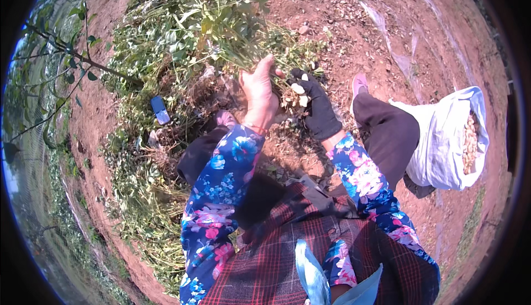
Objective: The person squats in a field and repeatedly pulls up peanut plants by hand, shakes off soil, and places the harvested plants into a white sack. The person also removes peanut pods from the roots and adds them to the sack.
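My bare left hand (pixel 262 91) is closed around the stems of a bunch of leafy peanut plants (pixel 232 27), whose tops spread away from me. My right hand (pixel 317 108), in a black glove with bare fingertips, is closed on pale peanut pods (pixel 299 93) at the root end of the bunch, just right of the left hand. Its palm is hidden. Some pods and roots show between the two hands.
A white woven sack (pixel 439 134) holding peanuts (pixel 470 143) stands right of my leg. Pulled plants (pixel 141 188) lie in a heap at left, with a blue mobile phone (pixel 160 110) on them. A tree branch (pixel 99 64) reaches in; plastic film (pixel 379 20) lies on the soil.
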`<control>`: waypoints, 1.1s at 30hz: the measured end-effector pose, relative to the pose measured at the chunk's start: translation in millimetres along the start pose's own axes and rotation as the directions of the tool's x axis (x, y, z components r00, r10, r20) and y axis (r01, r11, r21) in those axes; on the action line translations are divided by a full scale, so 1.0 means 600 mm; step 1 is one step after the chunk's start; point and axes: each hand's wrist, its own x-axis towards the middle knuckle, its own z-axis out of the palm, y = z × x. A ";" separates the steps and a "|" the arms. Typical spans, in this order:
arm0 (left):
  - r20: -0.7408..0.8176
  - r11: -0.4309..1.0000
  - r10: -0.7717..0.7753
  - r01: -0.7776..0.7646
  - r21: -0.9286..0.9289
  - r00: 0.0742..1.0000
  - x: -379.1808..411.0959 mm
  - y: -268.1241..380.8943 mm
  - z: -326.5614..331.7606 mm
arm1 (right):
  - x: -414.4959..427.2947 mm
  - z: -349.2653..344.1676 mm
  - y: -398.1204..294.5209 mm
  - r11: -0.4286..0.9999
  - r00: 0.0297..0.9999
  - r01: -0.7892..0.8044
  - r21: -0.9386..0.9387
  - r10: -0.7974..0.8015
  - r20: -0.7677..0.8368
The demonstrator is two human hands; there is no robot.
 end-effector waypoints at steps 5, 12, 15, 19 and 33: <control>-0.053 0.991 0.102 -0.098 0.088 0.993 0.006 -0.008 -0.002 | -0.028 -0.004 -0.010 0.970 0.976 0.191 -0.147 -0.171 0.137; -0.131 0.969 0.117 -0.084 0.234 0.984 0.013 -0.023 -0.006 | -0.025 -0.004 0.026 0.880 0.948 0.280 -0.385 -0.316 -0.034; -0.001 0.966 0.191 -0.188 0.175 0.982 -0.005 -0.027 0.001 | -0.002 -0.021 0.037 0.989 0.989 0.130 -0.070 -0.134 -0.058; 0.122 0.956 0.188 -0.210 0.207 0.974 0.001 -0.030 -0.012 | -0.010 -0.020 0.023 0.995 0.997 -0.065 0.072 0.063 0.037; 0.145 0.919 0.215 -0.251 0.304 0.966 -0.008 -0.023 -0.003 | 0.001 -0.022 -0.007 0.944 0.958 0.078 -0.322 0.019 0.288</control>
